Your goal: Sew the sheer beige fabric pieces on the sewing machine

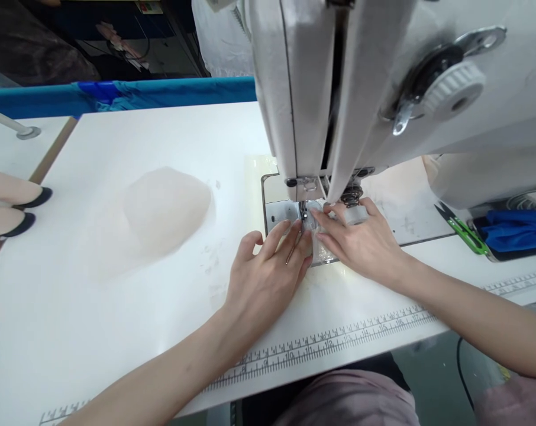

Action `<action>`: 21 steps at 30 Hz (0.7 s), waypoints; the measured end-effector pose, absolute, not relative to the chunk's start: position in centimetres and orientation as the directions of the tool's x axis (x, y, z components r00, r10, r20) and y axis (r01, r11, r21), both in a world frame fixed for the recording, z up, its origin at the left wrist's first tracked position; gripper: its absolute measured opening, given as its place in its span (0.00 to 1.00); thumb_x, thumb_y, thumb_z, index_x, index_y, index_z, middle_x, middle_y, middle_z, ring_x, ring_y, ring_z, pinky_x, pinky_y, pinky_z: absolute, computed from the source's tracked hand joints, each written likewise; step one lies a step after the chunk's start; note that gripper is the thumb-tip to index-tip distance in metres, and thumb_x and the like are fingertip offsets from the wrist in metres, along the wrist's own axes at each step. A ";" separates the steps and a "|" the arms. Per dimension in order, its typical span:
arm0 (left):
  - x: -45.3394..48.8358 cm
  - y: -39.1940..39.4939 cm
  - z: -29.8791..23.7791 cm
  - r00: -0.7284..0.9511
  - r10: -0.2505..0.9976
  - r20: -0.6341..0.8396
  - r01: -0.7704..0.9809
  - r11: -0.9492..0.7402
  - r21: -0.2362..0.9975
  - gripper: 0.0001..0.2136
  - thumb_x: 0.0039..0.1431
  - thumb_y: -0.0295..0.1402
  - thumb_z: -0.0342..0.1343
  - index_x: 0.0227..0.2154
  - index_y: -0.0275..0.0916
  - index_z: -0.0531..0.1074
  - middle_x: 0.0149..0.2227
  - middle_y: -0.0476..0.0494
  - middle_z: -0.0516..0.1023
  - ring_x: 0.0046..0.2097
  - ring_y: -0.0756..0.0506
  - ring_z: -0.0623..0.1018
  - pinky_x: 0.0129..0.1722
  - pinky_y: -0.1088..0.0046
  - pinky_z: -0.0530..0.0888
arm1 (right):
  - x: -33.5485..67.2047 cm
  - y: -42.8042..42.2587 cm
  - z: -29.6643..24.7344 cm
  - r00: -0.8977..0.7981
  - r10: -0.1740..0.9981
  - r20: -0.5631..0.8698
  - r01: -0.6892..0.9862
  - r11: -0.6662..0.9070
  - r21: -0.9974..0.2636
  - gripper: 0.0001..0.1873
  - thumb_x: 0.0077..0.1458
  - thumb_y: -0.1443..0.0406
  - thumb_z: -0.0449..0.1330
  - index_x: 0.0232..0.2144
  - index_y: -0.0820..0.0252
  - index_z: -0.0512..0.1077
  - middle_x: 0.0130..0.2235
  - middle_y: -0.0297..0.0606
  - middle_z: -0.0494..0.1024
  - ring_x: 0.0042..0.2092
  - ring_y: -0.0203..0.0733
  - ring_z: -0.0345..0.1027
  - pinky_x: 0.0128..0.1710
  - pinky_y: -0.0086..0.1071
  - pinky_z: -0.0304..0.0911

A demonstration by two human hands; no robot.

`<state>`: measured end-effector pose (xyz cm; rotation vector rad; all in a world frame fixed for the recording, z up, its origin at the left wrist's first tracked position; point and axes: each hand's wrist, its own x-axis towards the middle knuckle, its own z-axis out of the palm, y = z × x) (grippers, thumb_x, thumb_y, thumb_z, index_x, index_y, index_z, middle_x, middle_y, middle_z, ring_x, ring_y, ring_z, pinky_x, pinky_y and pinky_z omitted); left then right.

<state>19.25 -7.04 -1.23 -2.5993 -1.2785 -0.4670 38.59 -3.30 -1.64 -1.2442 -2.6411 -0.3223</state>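
My left hand (272,266) lies palm down at the front left of the sewing machine's presser foot (303,214). Its fingers are stretched out and reach the metal needle plate (281,216). On the other side, my right hand (361,236) rests with fingers extended and apart, the tips close to the foot. Between the hands shows a clear, shiny patch (323,254); whether it is film or sheer fabric I cannot tell. The white machine head (312,106) rises above both hands. What lies beneath the fingertips is hidden.
A sheer beige piece (168,213) lies left on the white table. Green-handled thread snips (467,236) and blue cloth (523,229) are at right. A printed ruler (339,342) runs along the front edge. Two beige, black-tipped pieces (10,204) reach in from the left.
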 end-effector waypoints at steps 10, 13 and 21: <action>19.0 -6.4 -1.5 0.562 0.734 0.381 0.797 -0.604 -0.011 0.14 0.65 0.29 0.48 0.52 0.40 0.68 0.53 0.40 0.75 0.55 0.39 0.73 0.43 0.59 0.65 | 38.6 -3.0 -1.6 -0.612 0.740 0.277 0.785 0.610 0.106 0.19 0.66 0.61 0.47 0.47 0.64 0.74 0.49 0.48 0.73 0.48 0.48 0.64 0.48 0.43 0.52; 19.2 -6.6 -1.3 0.551 0.737 0.391 0.799 -0.601 0.008 0.15 0.64 0.29 0.49 0.53 0.41 0.68 0.53 0.41 0.75 0.55 0.38 0.73 0.44 0.59 0.65 | 38.9 -3.1 -1.5 -0.618 0.715 0.328 0.773 0.628 0.087 0.16 0.66 0.63 0.48 0.46 0.61 0.74 0.47 0.45 0.75 0.44 0.46 0.66 0.46 0.42 0.52; 18.6 -6.2 -1.2 0.599 0.677 0.428 0.750 -0.661 -0.005 0.12 0.62 0.28 0.51 0.47 0.38 0.72 0.47 0.44 0.78 0.46 0.42 0.74 0.38 0.64 0.67 | 39.6 -4.5 -0.3 -0.684 0.683 0.255 0.651 0.730 -0.209 0.11 0.62 0.60 0.54 0.37 0.60 0.74 0.40 0.36 0.77 0.34 0.36 0.69 0.33 0.33 0.58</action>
